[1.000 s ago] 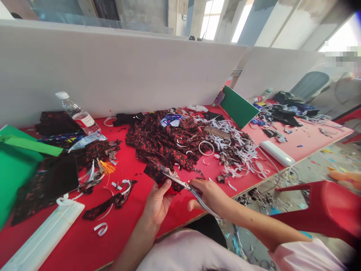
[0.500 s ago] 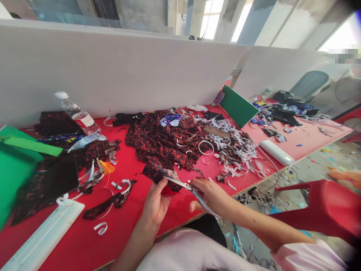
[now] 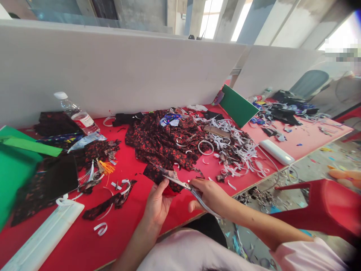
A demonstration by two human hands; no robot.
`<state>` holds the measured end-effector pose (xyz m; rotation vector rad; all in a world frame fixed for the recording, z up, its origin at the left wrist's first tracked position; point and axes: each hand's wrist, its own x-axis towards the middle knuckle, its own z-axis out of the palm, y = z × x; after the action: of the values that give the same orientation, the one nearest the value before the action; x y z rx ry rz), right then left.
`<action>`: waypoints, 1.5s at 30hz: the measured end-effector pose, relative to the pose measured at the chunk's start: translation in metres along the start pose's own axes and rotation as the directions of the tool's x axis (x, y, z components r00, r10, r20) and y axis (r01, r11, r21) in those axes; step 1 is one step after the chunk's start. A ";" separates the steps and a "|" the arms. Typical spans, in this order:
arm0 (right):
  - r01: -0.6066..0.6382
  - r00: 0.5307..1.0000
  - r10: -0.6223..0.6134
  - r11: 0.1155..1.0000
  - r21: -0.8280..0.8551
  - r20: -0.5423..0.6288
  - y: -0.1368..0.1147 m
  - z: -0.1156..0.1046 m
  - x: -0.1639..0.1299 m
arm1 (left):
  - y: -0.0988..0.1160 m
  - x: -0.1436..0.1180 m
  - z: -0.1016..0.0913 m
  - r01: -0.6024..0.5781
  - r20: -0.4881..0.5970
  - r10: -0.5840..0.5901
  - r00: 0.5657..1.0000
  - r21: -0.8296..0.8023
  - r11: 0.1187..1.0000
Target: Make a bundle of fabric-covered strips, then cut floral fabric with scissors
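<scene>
My left hand point(image 3: 158, 201) pinches a small piece of dark floral fabric point(image 3: 153, 174) between thumb and fingers, just above the front of the red table. In my right hand point(image 3: 207, 194) is a pair of metal scissors point(image 3: 184, 185), their blades lying along the fabric's near edge by my left thumb. The blades look nearly closed. Just behind the piece spreads a crumpled heap of the same red-and-black floral cloth point(image 3: 158, 141). Whether the held piece joins that heap I cannot tell.
White strip scraps point(image 3: 239, 150) are piled on the right of the red table point(image 3: 124, 226). A water bottle point(image 3: 84, 120), a black tablet point(image 3: 63, 178) and a long white bar point(image 3: 47, 233) lie left. A red stool point(image 3: 324, 207) stands right; a white partition point(image 3: 126, 71) runs behind.
Almost nothing differs. The scissor blades have closed slightly on the fabric, and the held piece has shifted a little to the right.
</scene>
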<state>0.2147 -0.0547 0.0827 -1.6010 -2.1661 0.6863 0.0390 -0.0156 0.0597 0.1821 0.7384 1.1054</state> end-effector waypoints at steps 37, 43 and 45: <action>0.003 1.000 -0.003 1.000 0.011 -0.020 -0.004 0.001 0.003 | -0.003 -0.003 0.003 0.024 0.034 -0.021 0.999 -0.101 0.995; -0.006 1.000 0.006 0.999 -0.033 -0.021 -0.004 0.002 0.003 | -0.002 0.000 0.003 0.033 0.018 -0.031 0.999 -0.133 0.991; -0.009 1.000 0.009 0.999 -0.037 -0.020 -0.003 0.003 0.003 | -0.002 0.000 0.003 0.027 0.025 -0.024 0.999 -0.123 0.992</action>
<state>0.2097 -0.0532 0.0822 -1.6302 -2.1706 0.6340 0.0424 -0.0164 0.0610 0.0803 0.6476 1.1193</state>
